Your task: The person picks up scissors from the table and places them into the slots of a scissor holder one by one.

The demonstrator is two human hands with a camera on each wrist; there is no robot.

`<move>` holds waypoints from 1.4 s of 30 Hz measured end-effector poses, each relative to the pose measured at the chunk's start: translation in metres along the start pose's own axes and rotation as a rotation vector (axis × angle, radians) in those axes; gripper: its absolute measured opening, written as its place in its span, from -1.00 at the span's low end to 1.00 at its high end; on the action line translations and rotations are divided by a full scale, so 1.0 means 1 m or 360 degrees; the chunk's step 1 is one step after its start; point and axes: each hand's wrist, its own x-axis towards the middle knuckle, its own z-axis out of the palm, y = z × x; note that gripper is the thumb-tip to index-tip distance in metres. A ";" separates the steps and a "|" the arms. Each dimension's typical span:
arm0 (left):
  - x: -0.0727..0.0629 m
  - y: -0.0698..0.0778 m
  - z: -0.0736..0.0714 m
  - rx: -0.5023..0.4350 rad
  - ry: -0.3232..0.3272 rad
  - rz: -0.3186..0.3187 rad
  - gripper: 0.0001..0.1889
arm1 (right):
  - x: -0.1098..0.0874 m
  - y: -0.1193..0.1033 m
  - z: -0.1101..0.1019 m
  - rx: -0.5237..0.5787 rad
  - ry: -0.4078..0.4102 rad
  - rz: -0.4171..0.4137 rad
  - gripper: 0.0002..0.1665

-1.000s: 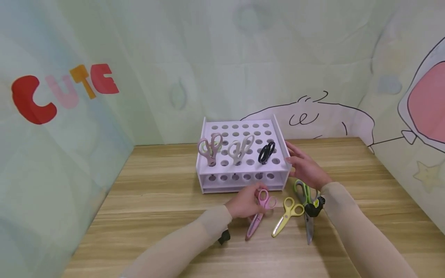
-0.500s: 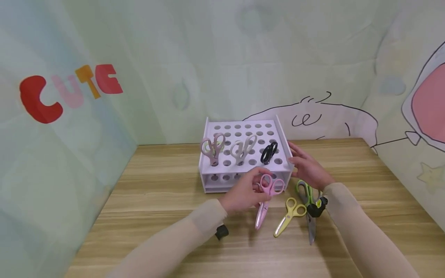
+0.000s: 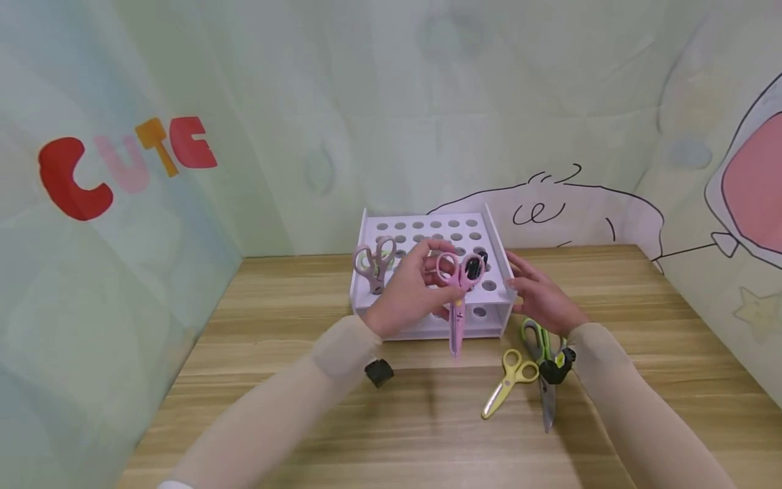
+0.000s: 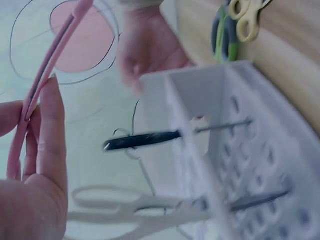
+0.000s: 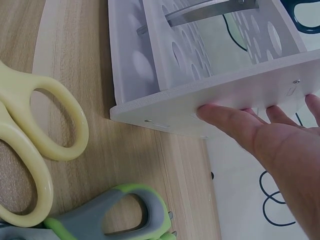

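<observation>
My left hand [image 3: 406, 292] pinches pink scissors [image 3: 458, 316] between thumb and fingers, handles up and blades pointing down, in front of the white rack [image 3: 502, 261]. Against the rack's right side panel, the fingers of my right hand [image 5: 280, 140] press nearly straight. Black-handled scissors [image 4: 145, 141] and pale grey scissors [image 4: 145, 215] stand in the rack's holes, as the left wrist view shows. Mauve scissors [image 3: 375, 272] stand at its front left, with light green handles partly hidden behind them. In the head view the left hand covers the pale grey pair.
Yellow scissors [image 3: 512, 377] lie on the wooden table [image 3: 293, 305] at the rack's front right. Green-and-grey scissors [image 3: 548, 407] lie beside them, partly under my right wrist. A printed cloth backdrop [image 3: 305, 102] rises behind the rack.
My left hand has lifted the pink scissors off the table and moved them up to the rack's front, with the blades now pointing down. The right hand stays at the rack's side.
</observation>
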 end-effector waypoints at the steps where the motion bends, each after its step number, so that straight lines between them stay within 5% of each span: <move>1: 0.002 0.004 -0.002 -0.0007 0.0019 0.0015 -0.43 | 0.000 0.000 0.000 -0.0002 0.0003 0.0000 -0.18; 16: 0.035 0.037 -0.041 0.0040 0.0361 0.0182 -0.52 | 0.000 0.003 -0.001 0.0010 -0.0003 -0.0026 -0.17; 26: 0.054 0.040 -0.062 0.0161 0.0614 0.0201 -0.54 | 0.000 0.004 -0.002 0.0024 -0.0014 -0.0037 -0.16; 35: 0.065 0.040 -0.063 0.0197 0.0745 0.0241 -0.60 | -0.001 0.007 -0.006 0.0061 -0.0039 -0.0048 -0.18; 42: 0.070 0.043 -0.062 0.0268 0.0940 0.0316 -0.60 | -0.002 0.006 -0.006 0.0027 -0.0045 -0.0039 -0.18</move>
